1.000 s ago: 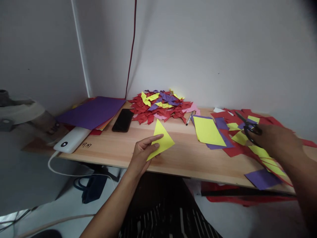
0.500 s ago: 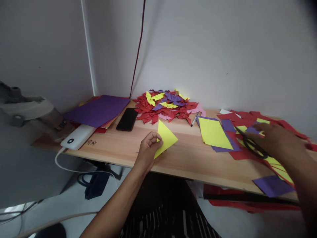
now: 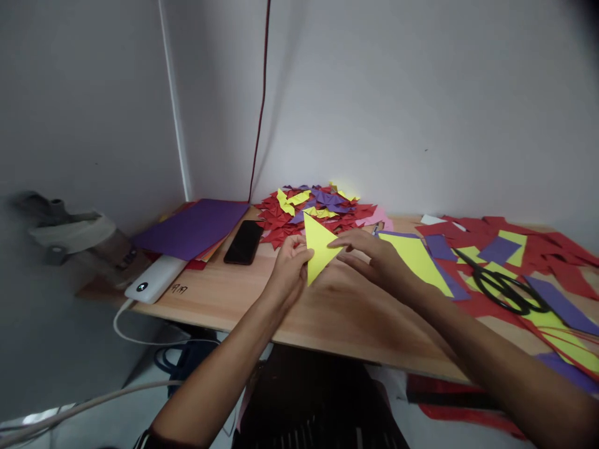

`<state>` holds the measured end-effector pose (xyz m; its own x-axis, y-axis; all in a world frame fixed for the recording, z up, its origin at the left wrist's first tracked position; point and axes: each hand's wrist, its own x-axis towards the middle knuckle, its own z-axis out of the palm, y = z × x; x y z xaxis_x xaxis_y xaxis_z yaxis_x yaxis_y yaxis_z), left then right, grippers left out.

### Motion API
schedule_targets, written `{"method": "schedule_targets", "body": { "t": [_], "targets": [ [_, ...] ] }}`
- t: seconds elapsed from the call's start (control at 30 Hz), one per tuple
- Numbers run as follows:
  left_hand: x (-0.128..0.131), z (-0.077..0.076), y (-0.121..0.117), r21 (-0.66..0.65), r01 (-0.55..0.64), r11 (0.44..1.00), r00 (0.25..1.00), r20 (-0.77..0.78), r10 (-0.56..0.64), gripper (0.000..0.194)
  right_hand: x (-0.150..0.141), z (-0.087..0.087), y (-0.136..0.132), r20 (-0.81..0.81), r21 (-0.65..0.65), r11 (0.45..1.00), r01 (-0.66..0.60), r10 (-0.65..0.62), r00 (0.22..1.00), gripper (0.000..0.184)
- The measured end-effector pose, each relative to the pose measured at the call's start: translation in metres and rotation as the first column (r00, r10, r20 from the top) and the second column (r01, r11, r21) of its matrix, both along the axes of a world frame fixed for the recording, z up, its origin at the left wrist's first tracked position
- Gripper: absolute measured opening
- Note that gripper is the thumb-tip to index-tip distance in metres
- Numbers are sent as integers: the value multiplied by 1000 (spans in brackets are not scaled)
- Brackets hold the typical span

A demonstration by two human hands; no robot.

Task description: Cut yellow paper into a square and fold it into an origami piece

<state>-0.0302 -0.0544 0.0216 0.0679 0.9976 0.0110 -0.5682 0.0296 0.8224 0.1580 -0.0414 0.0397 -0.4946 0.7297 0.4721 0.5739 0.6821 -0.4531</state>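
My left hand pinches the left edge of a yellow paper triangle and holds it tilted up over the wooden table. My right hand has come in from the right; its fingers are stretched out and its fingertips touch the triangle's right corner. Black scissors lie on coloured paper scraps at the right, apart from both hands. Behind the triangle sits a heap of folded paper pieces in red, purple and yellow.
A black phone and a white power bank with a cable lie at the left, next to a purple sheet stack. A yellow sheet and red, purple and yellow offcuts cover the right side. A marker lies near the heap.
My right hand let go of the scissors, left them on the scraps and moved left to the yellow triangle. My left hand lifted the triangle a little toward the heap.
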Motion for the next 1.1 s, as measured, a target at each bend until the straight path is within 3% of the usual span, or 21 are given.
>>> {"method": "schedule_targets", "body": {
  "t": [0.1,0.2,0.27,0.37,0.53,0.77,1.1],
  "targets": [
    [4,-1,13,-4,100,995,994,-41,-101,44,4,-11,12,-75,45,997,60,-57,996,19],
    [5,-5,25,-21,247,969,965,-83,-248,36,10,-19,19,-142,29,996,78,-74,987,17],
    [5,-8,30,-38,280,959,955,-95,-282,29,14,-22,20,-179,-20,996,92,-94,979,17],
    [7,-13,30,-33,246,969,956,-156,-248,25,15,-25,19,-225,-121,984,133,-158,961,18],
    [13,-17,23,85,164,983,943,-306,-131,32,10,-27,16,-309,-234,952,199,-267,913,24],
    [15,-22,21,74,157,985,947,-295,-129,21,6,-33,18,-366,-286,938,194,-294,883,22],
    [12,-19,15,84,179,980,939,-313,-144,34,4,-30,15,-345,-335,919,210,-327,880,22]
  ]
}}
